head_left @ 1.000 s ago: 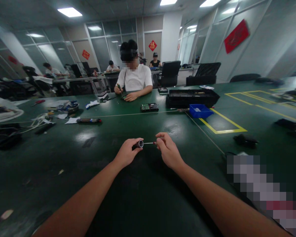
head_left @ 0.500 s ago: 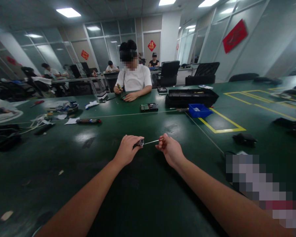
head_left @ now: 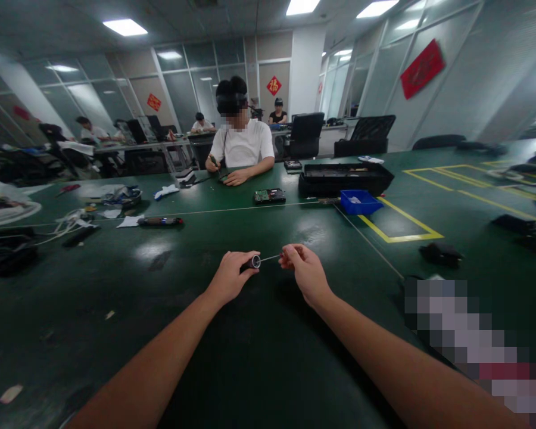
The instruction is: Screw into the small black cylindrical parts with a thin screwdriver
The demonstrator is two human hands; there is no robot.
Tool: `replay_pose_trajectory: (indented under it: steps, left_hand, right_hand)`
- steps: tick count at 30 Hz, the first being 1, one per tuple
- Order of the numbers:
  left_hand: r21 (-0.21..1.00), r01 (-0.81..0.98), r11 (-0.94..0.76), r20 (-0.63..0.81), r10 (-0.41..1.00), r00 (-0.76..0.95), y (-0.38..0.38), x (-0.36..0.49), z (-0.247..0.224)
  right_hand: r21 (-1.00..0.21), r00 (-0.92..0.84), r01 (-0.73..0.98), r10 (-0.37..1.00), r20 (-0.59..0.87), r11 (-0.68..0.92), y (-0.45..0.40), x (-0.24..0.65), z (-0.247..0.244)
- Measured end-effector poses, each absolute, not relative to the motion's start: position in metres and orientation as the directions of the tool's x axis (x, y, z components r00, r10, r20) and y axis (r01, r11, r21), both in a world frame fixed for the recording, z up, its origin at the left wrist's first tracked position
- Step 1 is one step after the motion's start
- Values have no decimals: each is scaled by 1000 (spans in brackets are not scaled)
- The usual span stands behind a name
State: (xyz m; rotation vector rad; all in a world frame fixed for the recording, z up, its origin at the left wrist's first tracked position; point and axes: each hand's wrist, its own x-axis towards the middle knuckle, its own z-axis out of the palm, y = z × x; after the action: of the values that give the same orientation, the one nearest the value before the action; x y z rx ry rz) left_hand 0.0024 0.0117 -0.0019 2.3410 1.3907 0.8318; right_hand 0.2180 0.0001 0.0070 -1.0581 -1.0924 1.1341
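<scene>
My left hand [head_left: 229, 277] is closed around a short dark cylinder [head_left: 254, 261], whose round, pale-rimmed end faces me and to the right. Fingers above and thumb below pinch it just over the table. Opposite it, my right hand [head_left: 309, 273] grips a screwdriver [head_left: 270, 258] with a thin metal shaft. Its reddish handle is mostly hidden by the fingers. The shaft points left, and its tip reaches the rim of the cylinder; whether it goes inside I cannot tell.
On the green table [head_left: 232, 369], a dark pen-like tool [head_left: 161, 221] lies left. Beyond stand a hard drive [head_left: 269, 195], a blue bin [head_left: 361, 202] and a long black tray [head_left: 345, 179]. A co-worker [head_left: 241, 143] sits across, hands on small parts.
My right hand has shifted slightly left towards the cylinder, with less of the screwdriver's shaft showing. The cylinder's end has turned a little more towards me.
</scene>
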Motion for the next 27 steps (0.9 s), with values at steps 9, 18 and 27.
replay_pose_trajectory:
  steps: [9, 18, 27]
  left_hand:
    - [548, 691, -471, 318, 882, 348, 11, 1, -3]
    - [556, 691, -461, 322, 886, 333, 9, 3, 0]
    - [533, 696, -481, 332, 876, 350, 12, 0, -5]
  right_hand:
    - [-979, 82, -163, 991, 107, 119, 7, 222, -2]
    - [-991, 76, -56, 991, 113, 118, -1, 221, 7]
    - [-917, 38, 331, 968, 248, 222, -10, 223, 21]
